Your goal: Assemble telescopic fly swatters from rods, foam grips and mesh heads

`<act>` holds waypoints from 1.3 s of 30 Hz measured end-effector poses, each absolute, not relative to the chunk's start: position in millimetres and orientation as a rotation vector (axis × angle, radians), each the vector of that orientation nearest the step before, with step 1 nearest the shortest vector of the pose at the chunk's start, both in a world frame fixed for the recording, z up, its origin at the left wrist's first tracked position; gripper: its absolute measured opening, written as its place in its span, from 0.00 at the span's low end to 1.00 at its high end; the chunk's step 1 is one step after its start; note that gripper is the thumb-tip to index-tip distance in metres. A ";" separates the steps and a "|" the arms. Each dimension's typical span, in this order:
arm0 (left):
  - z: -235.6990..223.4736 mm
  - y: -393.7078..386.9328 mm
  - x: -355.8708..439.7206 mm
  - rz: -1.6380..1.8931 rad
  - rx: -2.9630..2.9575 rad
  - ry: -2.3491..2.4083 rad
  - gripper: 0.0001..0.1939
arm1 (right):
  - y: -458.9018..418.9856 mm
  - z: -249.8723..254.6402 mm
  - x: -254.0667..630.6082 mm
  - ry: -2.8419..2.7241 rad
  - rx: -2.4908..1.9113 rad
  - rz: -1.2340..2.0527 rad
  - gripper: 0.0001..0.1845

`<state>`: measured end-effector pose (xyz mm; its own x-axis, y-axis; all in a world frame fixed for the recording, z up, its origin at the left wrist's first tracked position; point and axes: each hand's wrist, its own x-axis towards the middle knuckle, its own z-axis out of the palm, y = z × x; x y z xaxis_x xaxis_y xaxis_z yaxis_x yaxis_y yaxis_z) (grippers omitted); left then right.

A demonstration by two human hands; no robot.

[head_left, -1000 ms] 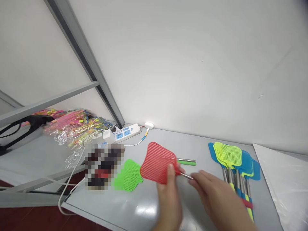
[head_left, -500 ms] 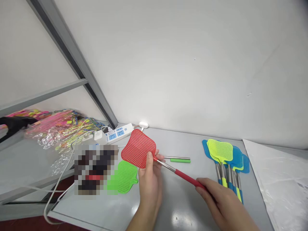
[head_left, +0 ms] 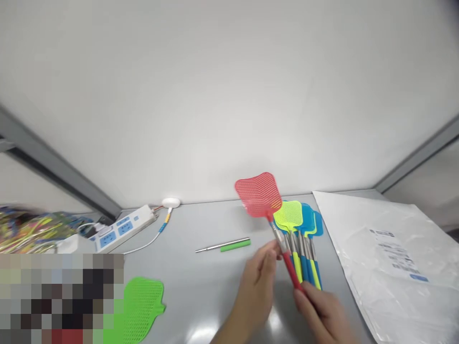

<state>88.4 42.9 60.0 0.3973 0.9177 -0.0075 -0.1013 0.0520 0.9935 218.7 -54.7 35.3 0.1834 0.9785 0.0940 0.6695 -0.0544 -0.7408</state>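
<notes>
A red fly swatter point(head_left: 258, 195) with a steel shaft and red grip is held up at a tilt over the table. My right hand point(head_left: 322, 310) is closed round the lower end of its grip. My left hand point(head_left: 256, 286) is beside the shaft, its fingers loosely bent and not wrapped round it; the fingertips lie partly behind the shaft. Just behind the red swatter, a pile of yellow-green and blue fly swatters point(head_left: 290, 214) lies with handles towards me. A loose green swatter head point(head_left: 141, 306) lies at the left. Near the middle are a thin steel rod point(head_left: 222, 245) and a green grip tube point(head_left: 235, 246).
A white power strip point(head_left: 125, 228) and a small white device point(head_left: 171, 203) with a cable lie at the back left. Wrapped colourful items point(head_left: 43, 227) are at the far left. A large white plastic bag point(head_left: 390, 258) covers the right side. A pixelated patch hides the lower left.
The view has turned right. The red swatter has moved from over the green head to the pile. My left hand has let go of its neck; my right hand still grips the handle.
</notes>
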 end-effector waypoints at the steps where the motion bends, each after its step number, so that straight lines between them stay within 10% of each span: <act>1: 53.2 38.4 92.7 0.924 1.345 0.829 0.17 | -55.1 33.5 228.8 -1.485 -1.839 0.543 0.25; 16: 9.6 38.0 92.3 0.650 2.155 0.840 0.15 | -39.3 13.4 257.4 -1.338 -2.563 0.364 0.26; 39: 4.2 30.0 134.0 0.311 2.361 0.909 0.29 | -31.3 -26.5 262.8 -1.188 -2.078 0.541 0.37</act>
<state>134.0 30.0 4.2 0.7399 0.6726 0.0075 0.5364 -0.5968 0.5967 262.8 -31.3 -26.5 0.4984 0.8666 -0.0236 0.5866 -0.3571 -0.7269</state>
